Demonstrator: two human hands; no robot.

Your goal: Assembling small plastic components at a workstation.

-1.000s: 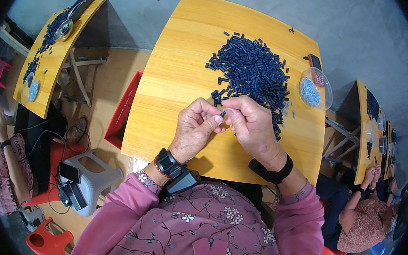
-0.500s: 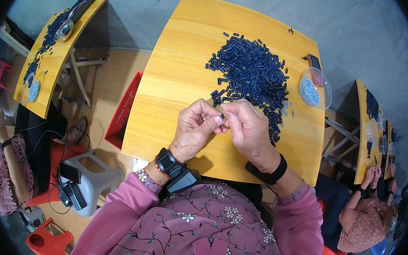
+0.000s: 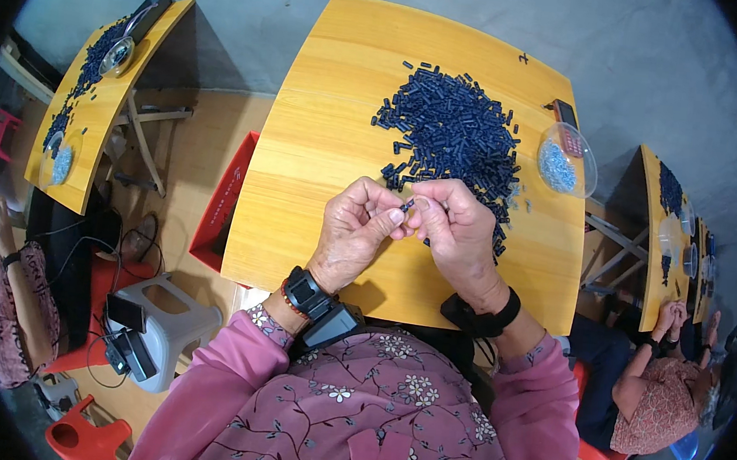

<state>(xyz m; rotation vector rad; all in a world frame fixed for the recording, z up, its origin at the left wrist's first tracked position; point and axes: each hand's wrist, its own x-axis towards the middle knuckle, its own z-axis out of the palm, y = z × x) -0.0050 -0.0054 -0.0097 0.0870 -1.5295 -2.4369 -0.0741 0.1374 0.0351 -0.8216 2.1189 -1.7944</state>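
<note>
Over the near part of the wooden table (image 3: pixel 306 137), both hands meet fingertip to fingertip. My left hand (image 3: pixel 348 237) is closed, pinching a small black cylindrical piece (image 3: pixel 406 205) between thumb and fingers. My right hand (image 3: pixel 462 238) is also closed, its thumb and forefinger pressed together right beside that piece; what they grip, if anything, is too small to make out. Just beyond the hands lies a large pile of small black cylindrical pieces (image 3: pixel 452 123). A few tiny clear bits (image 3: pixel 520 195) are scattered at its right edge.
A clear round bowl (image 3: pixel 558 168) of small transparent pieces stands at the table's right, a dark device (image 3: pixel 564 113) behind it. A red box (image 3: pixel 223 204) is left of the table, near a grey stool (image 3: pixel 169 326). People sit at similar tables (image 3: pixel 88 131) on both sides.
My right hand has lifted slightly and its fingers have shifted, so more of the small black piece shows at my left fingertips. My left hand has stayed almost still.
</note>
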